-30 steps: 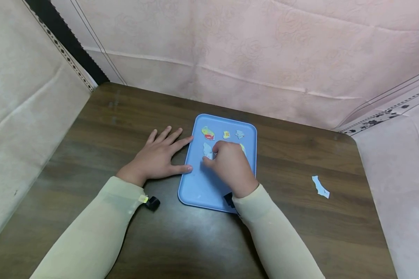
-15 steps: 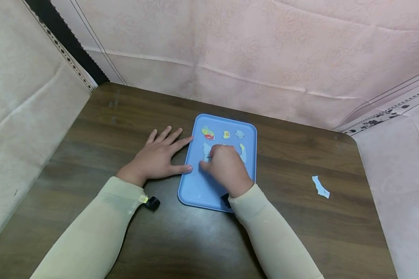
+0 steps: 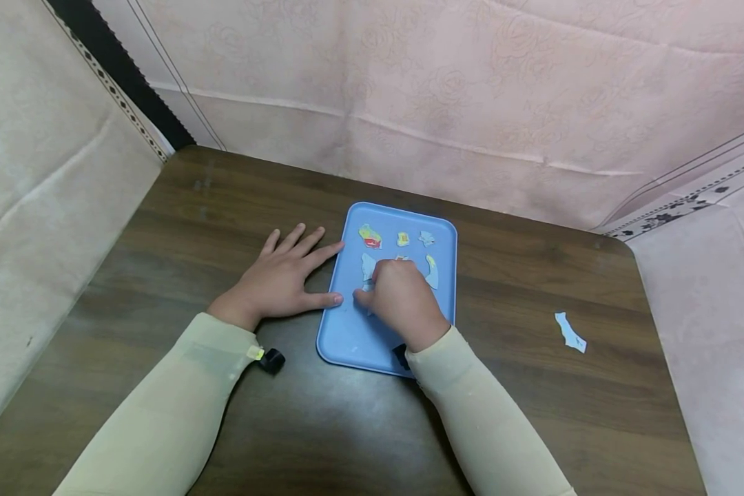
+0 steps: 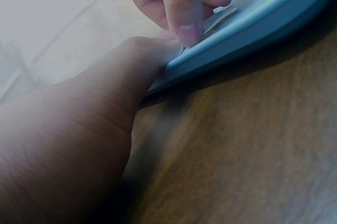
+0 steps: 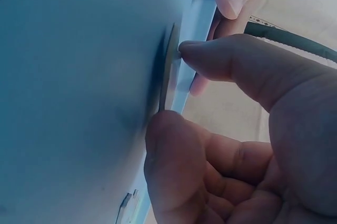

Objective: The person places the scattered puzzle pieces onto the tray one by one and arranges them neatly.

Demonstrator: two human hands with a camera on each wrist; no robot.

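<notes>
So the right hand [image 3: 403, 302] pinches a thin paper scrap [image 5: 167, 66] on the blue tray [image 3: 353, 337], fingers curled. Left hand [image 3: 279, 279] lies flat with straight fingers on the worktop [image 3: 521, 413], touching the tray's edge.

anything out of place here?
One torn paper scrap lies alone on the wooden table, far right of the blue tray that holds the other pieces. The right hand pinches a piece on the tray.

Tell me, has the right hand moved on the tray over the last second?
Yes. The right hand has slid left and toward the person across the blue tray, uncovering the paper piece near the tray's right edge. It pinches another piece.
</notes>
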